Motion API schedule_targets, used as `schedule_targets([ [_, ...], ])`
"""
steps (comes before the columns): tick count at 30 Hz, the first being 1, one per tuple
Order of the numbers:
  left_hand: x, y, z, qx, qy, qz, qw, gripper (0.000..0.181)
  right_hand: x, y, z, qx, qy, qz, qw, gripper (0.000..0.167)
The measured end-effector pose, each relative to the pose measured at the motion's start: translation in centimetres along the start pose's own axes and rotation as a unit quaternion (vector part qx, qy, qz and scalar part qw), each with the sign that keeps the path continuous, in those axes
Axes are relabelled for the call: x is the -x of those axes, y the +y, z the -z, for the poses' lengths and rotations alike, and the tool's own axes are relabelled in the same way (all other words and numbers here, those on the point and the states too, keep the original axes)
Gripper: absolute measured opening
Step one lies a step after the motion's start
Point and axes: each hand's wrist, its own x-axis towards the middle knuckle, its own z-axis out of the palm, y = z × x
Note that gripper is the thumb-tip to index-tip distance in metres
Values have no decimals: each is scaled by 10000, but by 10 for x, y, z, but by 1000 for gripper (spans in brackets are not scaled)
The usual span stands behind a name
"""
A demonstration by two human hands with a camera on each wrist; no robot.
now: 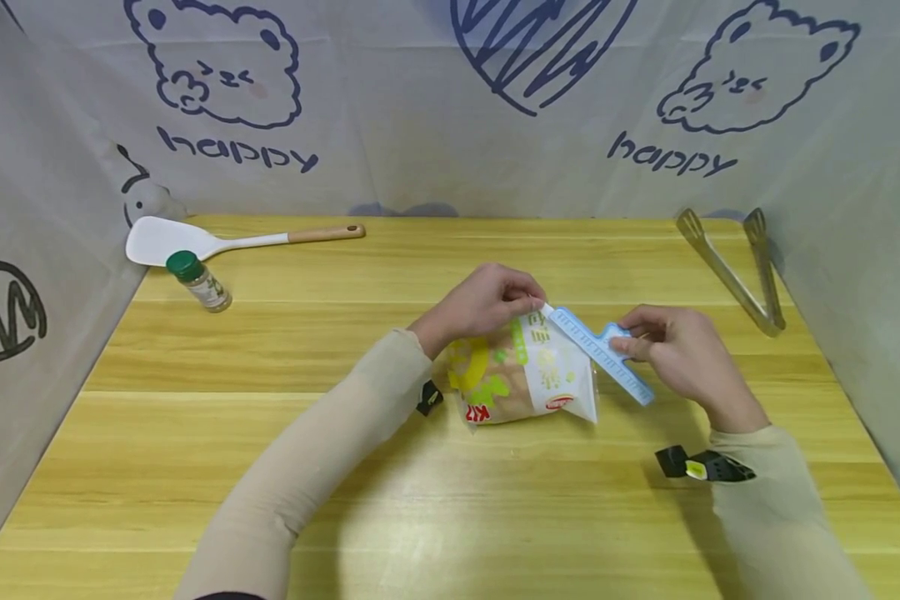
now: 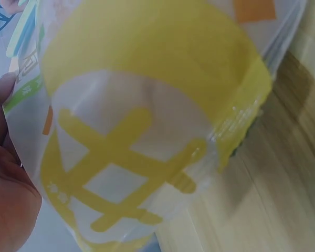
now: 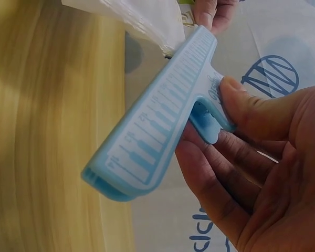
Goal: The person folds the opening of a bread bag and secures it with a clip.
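A plastic food bag (image 1: 506, 375), printed in yellow, green and tan with a white end, stands tilted in the middle of the table. My left hand (image 1: 487, 304) pinches its upper edge near the corner; in the left wrist view the thumb and fingers of that hand (image 2: 10, 184) hold the bag's side (image 2: 131, 131). A long light-blue bag clip (image 1: 600, 354) with a piano-key print lies along the bag's white end. My right hand (image 1: 671, 354) grips the clip's handle between thumb and fingers. In the right wrist view the clip (image 3: 152, 121) slants beside the bag's edge (image 3: 147, 21).
At the back left lie a white spatula with a wooden handle (image 1: 247, 242) and a green-capped seasoning jar (image 1: 198, 282). Metal tongs (image 1: 742, 283) lie spread at the back right. Printed cloth walls (image 1: 420, 125) border the wooden table (image 1: 450, 500).
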Motion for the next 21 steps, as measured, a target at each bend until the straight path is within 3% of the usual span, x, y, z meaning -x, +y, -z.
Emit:
schedule_targets([
  [21,0,-3,-2,477,92,-31,9988,6,-3,-7,-1,147,-12,-153,9998,32],
])
